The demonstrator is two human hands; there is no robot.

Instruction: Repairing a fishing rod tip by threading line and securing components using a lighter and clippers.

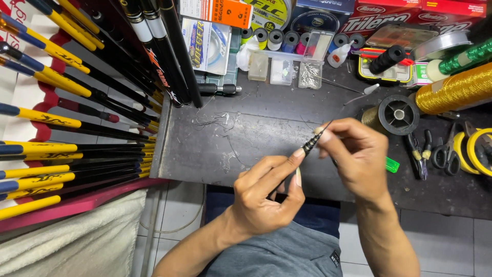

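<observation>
Our left hand pinches the thin black rod tip between thumb and forefinger; our right hand closes its grip on the upper end, above the dark counter.

The thin black rod tip is partly hidden inside the left hand; the yellow-and-black fishing rods run off the left edge.

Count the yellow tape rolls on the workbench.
2. Both lie at the right end of the dark workbench, just right of the scissors: one roll next to the scissors, the other roll cut off by the frame edge. More may lie out of view.
</observation>
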